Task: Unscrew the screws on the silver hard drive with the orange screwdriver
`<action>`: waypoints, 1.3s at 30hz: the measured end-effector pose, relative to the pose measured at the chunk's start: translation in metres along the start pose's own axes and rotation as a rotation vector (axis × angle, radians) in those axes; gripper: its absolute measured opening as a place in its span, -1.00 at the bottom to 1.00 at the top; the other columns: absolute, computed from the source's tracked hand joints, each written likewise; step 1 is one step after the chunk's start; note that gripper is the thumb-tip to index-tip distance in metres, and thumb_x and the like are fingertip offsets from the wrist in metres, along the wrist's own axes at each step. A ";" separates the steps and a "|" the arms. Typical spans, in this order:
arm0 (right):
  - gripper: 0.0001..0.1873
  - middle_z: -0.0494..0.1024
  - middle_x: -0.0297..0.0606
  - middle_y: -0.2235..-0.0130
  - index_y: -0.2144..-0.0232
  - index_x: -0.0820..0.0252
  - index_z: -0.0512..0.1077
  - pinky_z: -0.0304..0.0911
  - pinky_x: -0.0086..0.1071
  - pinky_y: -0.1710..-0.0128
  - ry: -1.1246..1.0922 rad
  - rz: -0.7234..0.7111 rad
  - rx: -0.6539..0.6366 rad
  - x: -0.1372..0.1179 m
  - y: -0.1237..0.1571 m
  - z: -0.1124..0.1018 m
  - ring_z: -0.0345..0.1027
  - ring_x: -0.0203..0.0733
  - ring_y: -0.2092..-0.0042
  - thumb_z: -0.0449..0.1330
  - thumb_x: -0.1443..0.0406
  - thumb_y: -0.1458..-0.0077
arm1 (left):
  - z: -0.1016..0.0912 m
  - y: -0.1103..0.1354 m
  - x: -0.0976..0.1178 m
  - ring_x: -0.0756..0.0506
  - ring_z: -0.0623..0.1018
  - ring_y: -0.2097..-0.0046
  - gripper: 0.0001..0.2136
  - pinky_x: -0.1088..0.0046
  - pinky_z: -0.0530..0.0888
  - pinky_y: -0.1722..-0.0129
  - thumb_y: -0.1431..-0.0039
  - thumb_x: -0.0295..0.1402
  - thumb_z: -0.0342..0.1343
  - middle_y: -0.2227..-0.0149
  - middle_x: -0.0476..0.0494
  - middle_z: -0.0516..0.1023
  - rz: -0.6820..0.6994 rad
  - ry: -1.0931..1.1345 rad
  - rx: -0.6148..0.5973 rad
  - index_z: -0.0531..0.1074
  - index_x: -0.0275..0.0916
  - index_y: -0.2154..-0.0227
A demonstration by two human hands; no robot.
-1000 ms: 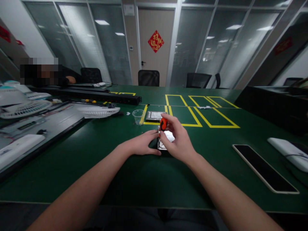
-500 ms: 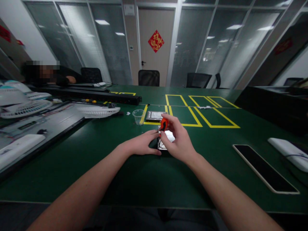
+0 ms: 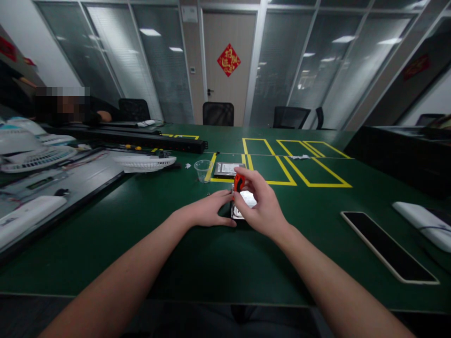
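A silver hard drive (image 3: 249, 199) lies on the green table in front of me, partly hidden by my hands. My left hand (image 3: 211, 209) braces its left side, thumb at the near corner and fingers farther up the edge. Pinched upright in my right hand (image 3: 260, 202) is a red-and-black screwdriver (image 3: 239, 182), held over the drive's far left part. Its tip is hidden behind my fingers. Just beyond lies a second hard drive (image 3: 227, 169), label up. A clear plastic cup (image 3: 203, 171) stands to the left of that one.
Yellow tape outlines (image 3: 326, 185) mark the green table (image 3: 197, 263). On the left lie a large grey panel (image 3: 88, 176), white slotted covers (image 3: 144, 163) and a long black bar (image 3: 158, 142). A phone-like slab (image 3: 387, 246) is at right. Another person sits at the far left.
The screwdriver handle has turned slightly and shifted a little left in my right hand. My left hand and the drive stay put. A dark sleeve and arm have appeared at far left.
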State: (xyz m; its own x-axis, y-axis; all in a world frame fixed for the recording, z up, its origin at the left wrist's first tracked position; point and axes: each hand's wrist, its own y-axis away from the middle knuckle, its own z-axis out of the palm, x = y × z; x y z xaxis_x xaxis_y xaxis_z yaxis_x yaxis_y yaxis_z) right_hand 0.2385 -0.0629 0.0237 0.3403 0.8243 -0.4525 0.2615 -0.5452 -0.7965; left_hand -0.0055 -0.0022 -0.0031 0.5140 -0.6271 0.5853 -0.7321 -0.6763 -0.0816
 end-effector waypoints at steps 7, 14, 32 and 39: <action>-0.38 0.78 -0.09 -0.26 -0.57 -0.12 0.55 0.79 0.09 -0.16 0.059 -0.002 0.002 0.001 -0.002 -0.003 0.71 0.11 -0.08 0.42 0.29 -0.58 | 0.003 -0.001 -0.006 -0.59 0.55 -0.73 -0.21 -0.27 0.44 -0.81 -0.36 0.03 0.71 -0.69 -0.40 0.61 0.011 0.031 0.017 0.63 -0.09 -0.54; -0.38 0.76 -0.08 -0.27 -0.59 -0.10 0.54 0.78 0.08 -0.20 0.027 -0.017 -0.015 0.000 -0.002 -0.002 0.73 0.09 -0.10 0.31 0.37 -0.61 | 0.002 0.000 -0.005 -0.63 0.52 -0.75 -0.09 -0.31 0.45 -0.80 -0.39 0.13 0.69 -0.74 -0.43 0.55 0.013 0.011 0.012 0.56 -0.08 -0.66; -0.34 0.77 -0.04 -0.37 -0.60 -0.11 0.51 0.79 0.15 -0.30 0.002 0.037 -0.005 0.002 0.001 0.001 0.79 0.15 -0.22 0.31 0.37 -0.58 | 0.000 -0.001 -0.001 -0.63 0.54 -0.74 -0.13 -0.29 0.47 -0.78 -0.40 0.10 0.70 -0.67 -0.41 0.63 0.010 -0.003 0.002 0.57 -0.08 -0.62; -0.40 0.81 -0.06 -0.32 -0.55 -0.08 0.55 0.80 0.16 -0.28 0.020 0.028 0.008 0.002 -0.001 -0.001 0.80 0.17 -0.17 0.41 0.29 -0.57 | 0.002 -0.001 -0.004 -0.61 0.53 -0.75 -0.14 -0.26 0.44 -0.80 -0.38 0.06 0.71 -0.70 -0.41 0.60 0.013 0.009 0.008 0.59 -0.09 -0.60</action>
State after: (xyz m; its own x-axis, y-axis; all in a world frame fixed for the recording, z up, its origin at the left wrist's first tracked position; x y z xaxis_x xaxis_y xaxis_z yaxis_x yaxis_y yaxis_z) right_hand 0.2398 -0.0609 0.0243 0.3656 0.8054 -0.4665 0.2445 -0.5668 -0.7868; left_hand -0.0062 0.0004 -0.0071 0.5002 -0.6323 0.5916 -0.7350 -0.6713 -0.0960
